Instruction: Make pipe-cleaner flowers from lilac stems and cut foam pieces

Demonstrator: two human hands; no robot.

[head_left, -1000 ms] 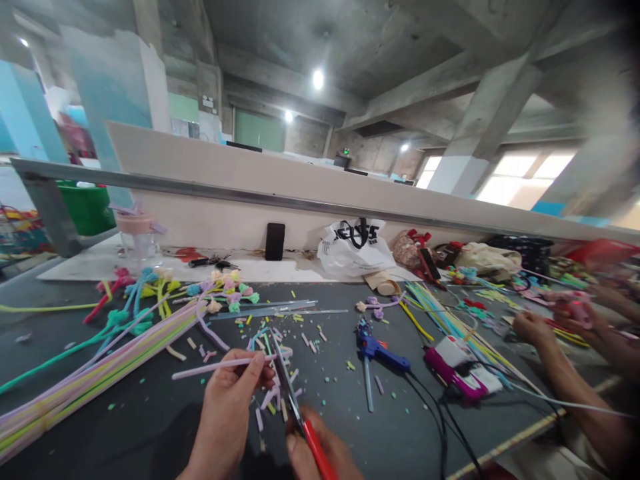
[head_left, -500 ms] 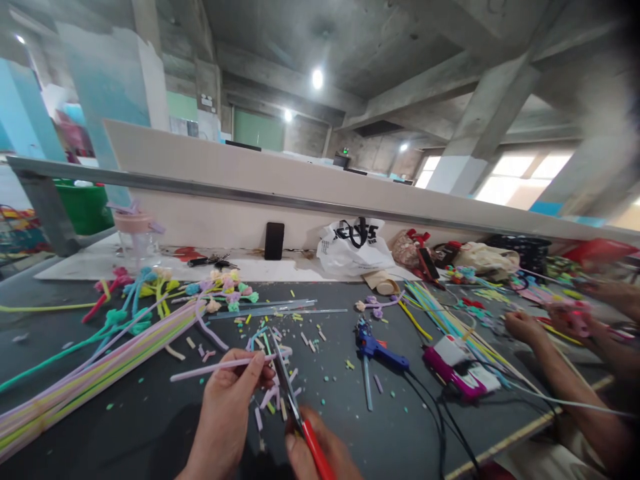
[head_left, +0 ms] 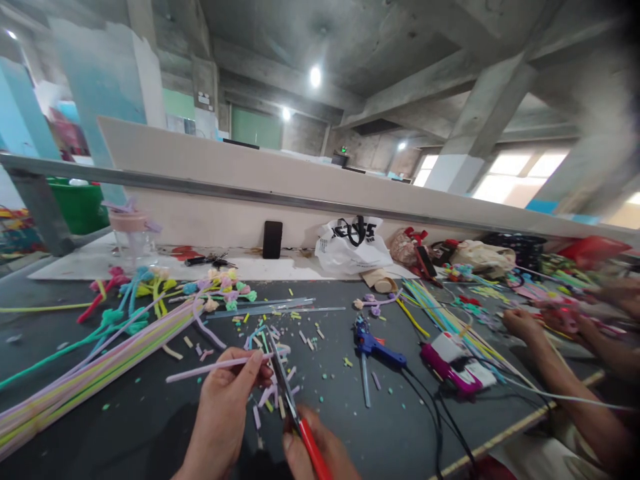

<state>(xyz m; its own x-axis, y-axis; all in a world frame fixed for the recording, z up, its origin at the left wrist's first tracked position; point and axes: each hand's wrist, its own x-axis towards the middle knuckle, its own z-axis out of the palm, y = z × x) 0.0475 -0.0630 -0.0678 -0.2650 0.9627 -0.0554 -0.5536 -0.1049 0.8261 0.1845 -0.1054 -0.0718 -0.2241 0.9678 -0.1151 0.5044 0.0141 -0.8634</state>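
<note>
- The left hand point(head_left: 225, 400) was closed in a pinch, with thumb and fingers on a lilac stem point(head_left: 200, 369), of which the long end pointed out to the left.
- The right hand point(head_left: 317, 447) was closed around the red handle of the scissors point(head_left: 286, 387); its fingers were partly hidden.
- The stem was above the desk point(head_left: 150, 427), and its short end was at the blades. How far the blades were open, I cannot tell.
- Below and around the blades, many small cut pieces point(head_left: 256, 417) were lying on the desk.
- On the left side there was a long bundle of pastel stems point(head_left: 100, 373), and fluffy flowers point(head_left: 230, 283) were near its far end.
- Some clear sticks point(head_left: 280, 309) lay beyond the cut pieces.
- To the right of the scissors was a blue glue gun point(head_left: 380, 349), and farther right a magenta object point(head_left: 453, 373) beside white plugs.
- At the back, a black phone point(head_left: 273, 240) stood upright against the partition point(head_left: 220, 220), between a clear jar point(head_left: 133, 243) and a white bag point(head_left: 353, 248).
- At the far right, another person's arms point(head_left: 555, 367) reached over the desk.
</note>
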